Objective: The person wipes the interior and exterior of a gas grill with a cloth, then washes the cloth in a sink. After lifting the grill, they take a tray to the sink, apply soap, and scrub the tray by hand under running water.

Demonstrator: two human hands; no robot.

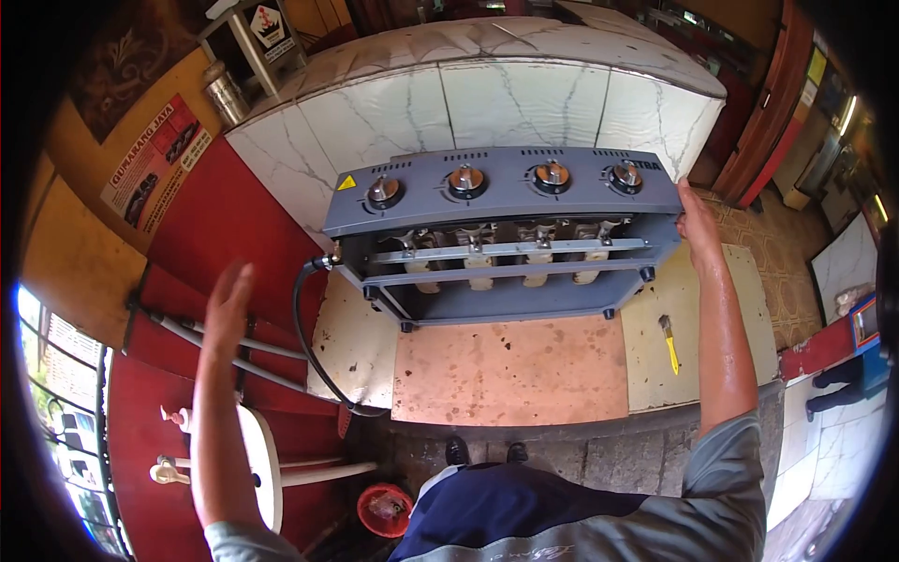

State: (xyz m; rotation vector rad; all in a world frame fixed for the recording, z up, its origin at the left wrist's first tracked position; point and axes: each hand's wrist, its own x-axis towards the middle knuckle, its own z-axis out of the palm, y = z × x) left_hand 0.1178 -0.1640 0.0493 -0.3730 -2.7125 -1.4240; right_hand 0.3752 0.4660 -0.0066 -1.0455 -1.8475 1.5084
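A grey gas grill (506, 198) is tipped up on its side in front of me, its panel of several silver knobs facing up and its burners showing through the open underside. My right hand (695, 223) holds the grill's right end, fingers partly hidden behind the edge. Off to the left, my left hand (228, 304) is in the air, fingers stretched out, with nothing in it and apart from the grill. A black gas hose (300, 318) runs from a fitting at the grill's left end down to the table edge.
The grill stands on a table with a copper-coloured sheet (510, 370). A yellow-handled brush (670, 348) lies at its right. A tiled counter (524, 103) is behind. At lower left are a white sink (265, 468), pipes (328, 474) and a red bucket (384, 510).
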